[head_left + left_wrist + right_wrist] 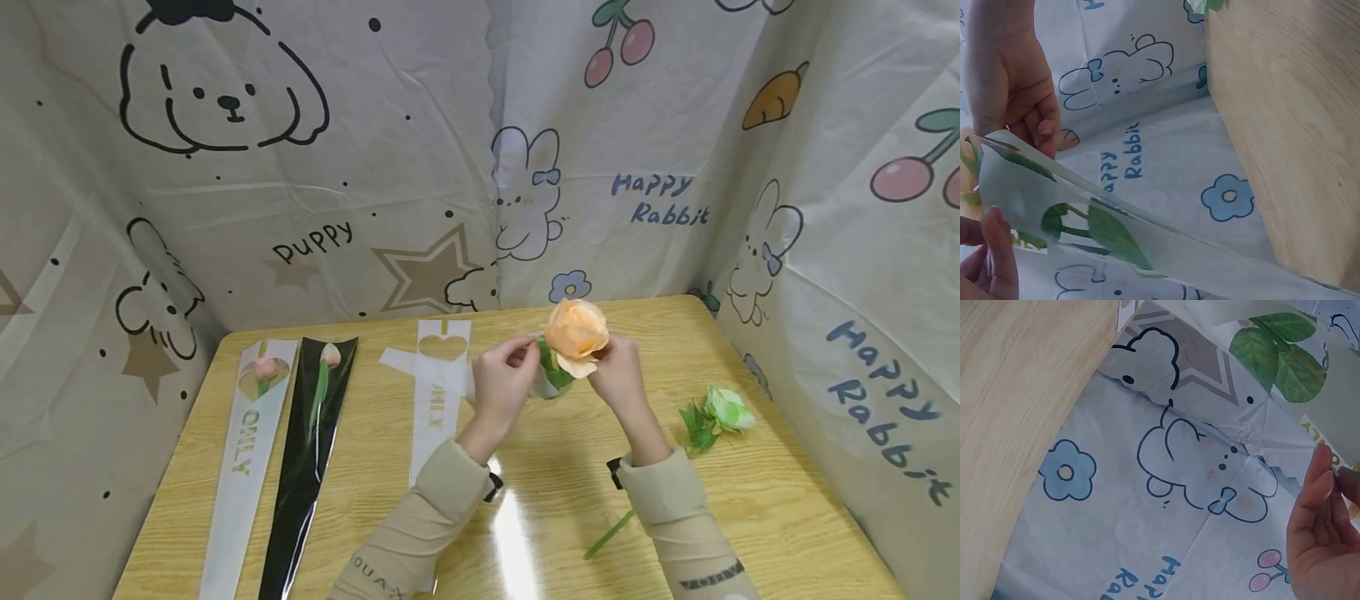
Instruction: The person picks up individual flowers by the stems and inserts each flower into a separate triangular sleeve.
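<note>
A peach rose [577, 332] with green leaves stands up between the two hands, partly wrapped in a frosted white flower sleeve [1016, 187]. Thumb and fingers of my left hand [505, 379] pinch the sleeve's edge on the left side. On the opposite side my right hand [618, 375] pinches its other edge beside the bloom; the right wrist view shows the right thumb and fingertips [1324, 469] together there. Leaves [1116, 231] show through the sleeve's clear part, and gold lettering is partly visible near the fingers. In the head view, the sleeve's lower part is mostly hidden.
On the left lie a white sleeve [238, 483] and a black sleeve [296, 500], each with a pink tulip. A flat white sleeve [431, 408] with a heart cutout lies nearer the middle, crossed by a white strip. Right: a pale green rose [727, 410] and green stem [609, 535].
</note>
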`<state>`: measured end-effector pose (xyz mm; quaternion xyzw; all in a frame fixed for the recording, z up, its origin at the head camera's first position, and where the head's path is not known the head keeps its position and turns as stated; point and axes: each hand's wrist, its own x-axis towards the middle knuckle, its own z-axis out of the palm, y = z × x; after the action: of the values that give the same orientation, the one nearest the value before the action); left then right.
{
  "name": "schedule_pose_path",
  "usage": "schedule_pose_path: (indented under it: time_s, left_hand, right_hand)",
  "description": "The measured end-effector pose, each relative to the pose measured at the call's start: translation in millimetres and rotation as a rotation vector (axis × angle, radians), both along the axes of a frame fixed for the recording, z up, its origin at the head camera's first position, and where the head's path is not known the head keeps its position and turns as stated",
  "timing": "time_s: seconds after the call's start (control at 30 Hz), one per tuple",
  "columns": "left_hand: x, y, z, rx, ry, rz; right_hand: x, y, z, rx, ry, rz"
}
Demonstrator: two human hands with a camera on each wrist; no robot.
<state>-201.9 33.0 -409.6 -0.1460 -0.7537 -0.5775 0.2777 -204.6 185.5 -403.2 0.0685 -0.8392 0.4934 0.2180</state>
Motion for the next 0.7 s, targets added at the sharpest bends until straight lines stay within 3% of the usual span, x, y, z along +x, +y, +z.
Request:
schedule_pose_path:
  time_s: [0.13, 0.23, 0.37, 0.5, 0.6, 0.7]
  left_hand:
    - [-2.1, -3.8, 6.9, -0.084, -0.02, 0.047]
    - [-3.8, -8.0, 14.1, -0.131, -0.026, 0.047]
    - [-5.1, -12.9, 23.2, -0.097, -0.07, -0.031]
    - [-7.6, -16.9, 31.0, 0.0, -0.107, -0.118]
    - [-9.7, -19.3, 34.4, 0.049, -0.112, -0.144]
    - [-10.7, -21.0, 35.3, 0.072, -0.116, -0.152]
  right_hand:
    - [-3.3, -3.2, 2.2, -0.008, -0.004, -0.015]
    - [-5.8, -3.7, 5.8, -0.073, -0.069, 0.006]
    - [-9.6, -2.9, 13.0, -0.154, -0.133, 0.055]
    - [-10.1, -1.5, 22.8, -0.152, -0.137, 0.115]
    - [-7.5, 0.1, 30.6, -0.161, -0.063, 0.115]
    - [-3.8, 1.1, 38.5, -0.133, 0.168, 0.055]
